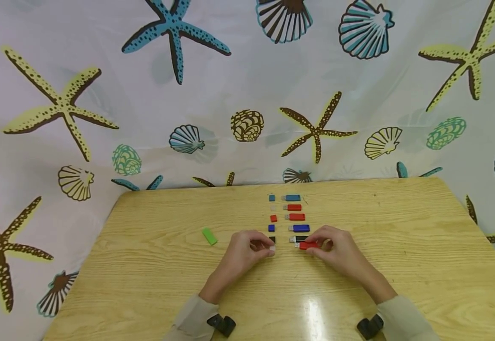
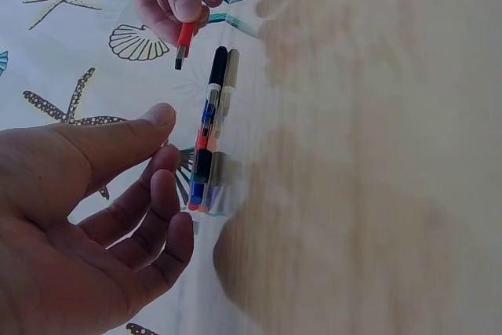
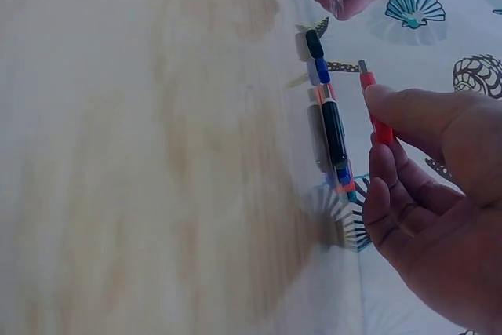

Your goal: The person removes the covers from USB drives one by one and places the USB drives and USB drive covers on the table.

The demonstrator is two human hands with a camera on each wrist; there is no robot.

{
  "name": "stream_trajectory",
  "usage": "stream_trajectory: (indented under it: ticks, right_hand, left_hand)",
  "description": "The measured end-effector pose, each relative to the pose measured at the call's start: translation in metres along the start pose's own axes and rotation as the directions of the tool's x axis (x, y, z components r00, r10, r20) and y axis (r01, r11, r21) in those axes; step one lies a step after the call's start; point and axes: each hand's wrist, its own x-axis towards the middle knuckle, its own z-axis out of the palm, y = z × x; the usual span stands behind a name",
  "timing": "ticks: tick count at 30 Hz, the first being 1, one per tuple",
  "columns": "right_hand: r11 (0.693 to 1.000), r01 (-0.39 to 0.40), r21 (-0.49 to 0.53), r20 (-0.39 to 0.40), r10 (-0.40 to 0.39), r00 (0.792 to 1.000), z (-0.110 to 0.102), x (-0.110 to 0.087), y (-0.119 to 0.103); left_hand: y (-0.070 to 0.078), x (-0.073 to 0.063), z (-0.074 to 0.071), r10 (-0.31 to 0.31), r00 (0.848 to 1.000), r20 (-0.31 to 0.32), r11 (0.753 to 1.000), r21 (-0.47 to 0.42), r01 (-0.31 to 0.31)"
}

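My left hand (image 1: 245,248) pinches a small clear cap (image 3: 337,7) between thumb and forefinger, just above the table. A red USB stick (image 1: 308,246), its metal plug bare and pointing left, is gripped by the thumb and fingertips of my right hand (image 1: 341,248). Close behind it lies a black USB stick (image 1: 297,239), partly hidden by the fingers. Its black cap (image 1: 272,239) sits by my left fingertips. Farther back are a dark blue USB stick (image 1: 300,228), two red USB sticks (image 1: 296,217) and a lighter blue USB stick (image 1: 292,198), all uncapped.
Left of the sticks runs a column of caps: dark blue (image 1: 271,228), red (image 1: 273,218), a faint clear one (image 1: 273,208) and lighter blue (image 1: 271,198). A green stick-shaped piece (image 1: 209,236) lies alone farther left. The wooden table (image 1: 154,265) meets a shell-patterned cloth (image 1: 213,166) behind.
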Motion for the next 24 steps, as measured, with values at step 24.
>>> stream_trajectory:
  ticks: [24]
  right_hand:
    - [0.999, -0.048, 0.011, 0.099, 0.047, 0.994, 0.011, 0.005, 0.004]
  left_hand:
    - [-0.008, 0.004, 0.008, -0.009, 0.999, 0.041, 0.997, 0.076, 0.006]
